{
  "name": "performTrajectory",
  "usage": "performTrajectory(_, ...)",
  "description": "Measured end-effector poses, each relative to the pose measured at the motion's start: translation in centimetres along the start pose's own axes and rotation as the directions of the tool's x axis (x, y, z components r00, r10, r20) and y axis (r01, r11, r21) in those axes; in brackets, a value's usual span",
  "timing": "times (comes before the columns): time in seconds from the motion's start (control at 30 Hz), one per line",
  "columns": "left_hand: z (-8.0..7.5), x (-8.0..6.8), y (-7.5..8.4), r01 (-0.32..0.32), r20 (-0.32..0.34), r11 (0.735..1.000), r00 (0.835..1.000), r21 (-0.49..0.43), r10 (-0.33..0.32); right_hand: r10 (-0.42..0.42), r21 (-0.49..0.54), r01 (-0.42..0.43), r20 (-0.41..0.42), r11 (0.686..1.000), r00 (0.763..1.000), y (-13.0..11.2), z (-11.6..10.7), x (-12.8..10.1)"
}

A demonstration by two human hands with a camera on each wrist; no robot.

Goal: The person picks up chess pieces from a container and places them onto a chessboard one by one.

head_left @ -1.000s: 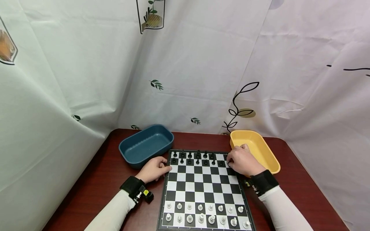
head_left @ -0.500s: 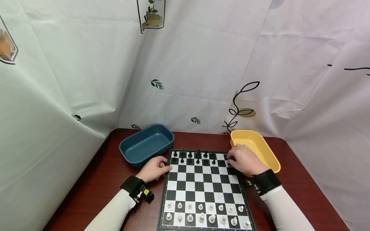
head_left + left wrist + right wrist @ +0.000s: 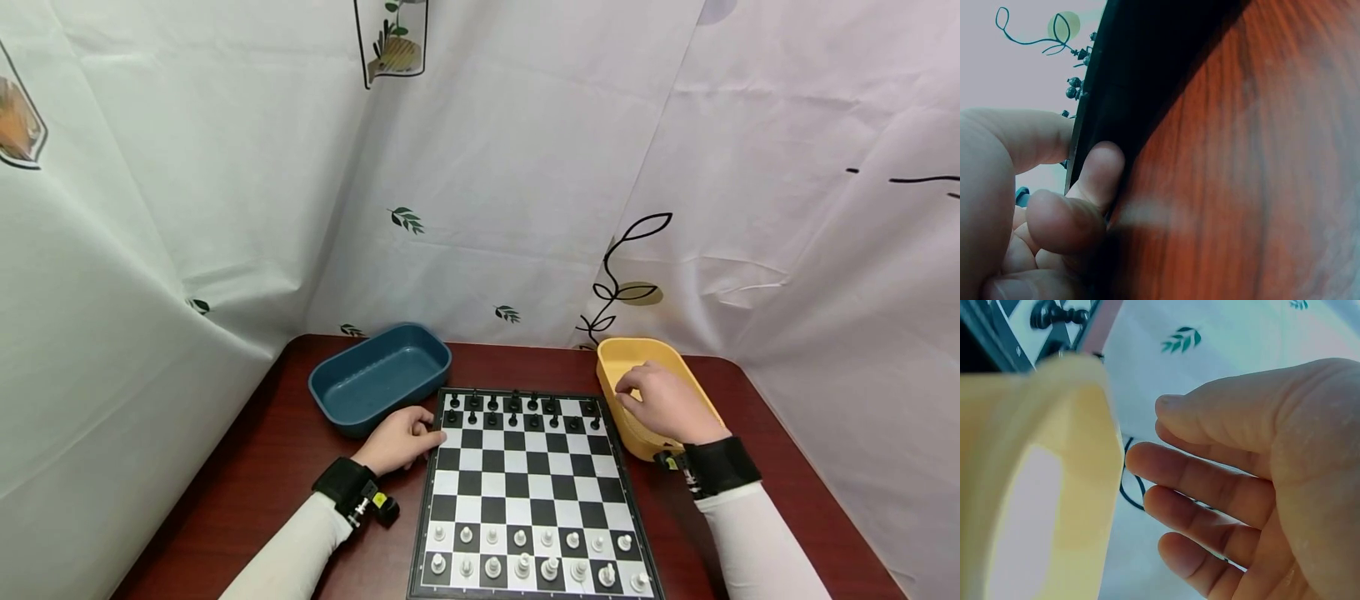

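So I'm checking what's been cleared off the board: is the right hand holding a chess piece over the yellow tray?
No, the right hand hangs beside the yellow tray with relaxed fingers, holding nothing.

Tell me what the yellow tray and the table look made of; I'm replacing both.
Yellow tray: probably plastic, matte, with one even colour and rounded moulded corners. Table: reddish-brown wood or wood-look laminate, semi-gloss; grain streaks show in the left wrist view.
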State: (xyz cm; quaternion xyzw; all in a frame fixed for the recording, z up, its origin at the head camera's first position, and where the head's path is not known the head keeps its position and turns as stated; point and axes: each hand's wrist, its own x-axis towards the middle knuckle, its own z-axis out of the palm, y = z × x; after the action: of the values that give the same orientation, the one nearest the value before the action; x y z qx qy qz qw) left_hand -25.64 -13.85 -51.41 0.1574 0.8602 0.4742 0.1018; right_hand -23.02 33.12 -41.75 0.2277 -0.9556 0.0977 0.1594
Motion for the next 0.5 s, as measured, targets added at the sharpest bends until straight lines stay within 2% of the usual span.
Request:
performTrajectory(0.2, 0.0, -0.2, 0.1, 0.002, 0.000, 1.000, 1.000, -0.005, -0.002, 0.082, 0.020, -0.083, 0.046, 0.996, 0.996, 1.0, -0.9, -0.3)
performTrajectory(0.5, 0.0, -0.2, 0.3, 0.008, 0.002, 1.000, 1.000, -0.009, -0.008, 0.198, 0.043, -0.205, 0.140, 0.978, 0.970, 2.3, -1.5, -1.0)
